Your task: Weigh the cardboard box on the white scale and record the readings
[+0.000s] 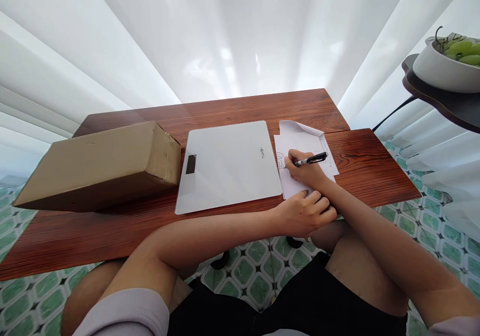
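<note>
Writing on a sheet at the wooden table

The right hand [305,171] pinches a black pen [311,159], tip down on the paper [296,138] just beside the white scale [228,163]; the left hand [303,211], fingers loosely curled, presses the paper's near edge; a cardboard box [101,163] sits left

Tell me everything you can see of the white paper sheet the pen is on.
The white paper sheet lies flat on the wooden table, just right of the white scale. Its far edge is folded or curled up. Small handwriting marks its middle, too fine to read. The right hand rests on it, holding a black pen tip-down; the left hand presses its near edge.
</note>
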Tool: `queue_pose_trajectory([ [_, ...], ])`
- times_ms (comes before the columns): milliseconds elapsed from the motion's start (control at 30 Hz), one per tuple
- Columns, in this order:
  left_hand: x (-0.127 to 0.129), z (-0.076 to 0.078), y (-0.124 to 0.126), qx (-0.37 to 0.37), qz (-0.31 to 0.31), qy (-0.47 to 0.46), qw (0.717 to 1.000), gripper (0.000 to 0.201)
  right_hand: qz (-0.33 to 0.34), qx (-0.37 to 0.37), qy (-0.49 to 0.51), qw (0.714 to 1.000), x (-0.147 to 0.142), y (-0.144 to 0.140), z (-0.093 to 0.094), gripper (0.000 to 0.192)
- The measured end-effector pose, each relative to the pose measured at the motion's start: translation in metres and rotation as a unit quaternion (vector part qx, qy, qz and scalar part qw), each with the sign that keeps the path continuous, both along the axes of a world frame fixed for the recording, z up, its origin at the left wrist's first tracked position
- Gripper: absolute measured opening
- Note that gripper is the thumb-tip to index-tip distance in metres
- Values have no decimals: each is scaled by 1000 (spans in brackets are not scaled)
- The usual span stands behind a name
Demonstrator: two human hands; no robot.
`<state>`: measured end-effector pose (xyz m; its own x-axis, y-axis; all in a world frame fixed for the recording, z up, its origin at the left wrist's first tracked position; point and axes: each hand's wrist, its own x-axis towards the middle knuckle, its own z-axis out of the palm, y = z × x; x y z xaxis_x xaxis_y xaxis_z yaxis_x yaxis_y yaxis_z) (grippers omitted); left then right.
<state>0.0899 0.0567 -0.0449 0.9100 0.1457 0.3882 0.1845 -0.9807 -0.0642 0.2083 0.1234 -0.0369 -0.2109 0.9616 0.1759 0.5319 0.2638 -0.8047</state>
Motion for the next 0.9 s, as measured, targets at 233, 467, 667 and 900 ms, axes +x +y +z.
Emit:
queue_pose_trajectory([
  [233, 0, 0, -1, 0, 5, 5, 1000, 18, -7, -8, 7, 1000, 1, 0, -1, 29],
  [467, 0, 0, 0, 3, 3, -18, 1000, 17, -5, 14, -11, 1000, 2, 2, -5, 29],
  [667, 1, 0, 0, 4, 1, -31, 999, 16, -10, 19, -6, 1000, 1, 3, -6, 29],
  [900, 0, 0, 0, 1, -1, -32, 999, 17, -7, 5, 6, 1000, 1, 3, -5, 29],
])
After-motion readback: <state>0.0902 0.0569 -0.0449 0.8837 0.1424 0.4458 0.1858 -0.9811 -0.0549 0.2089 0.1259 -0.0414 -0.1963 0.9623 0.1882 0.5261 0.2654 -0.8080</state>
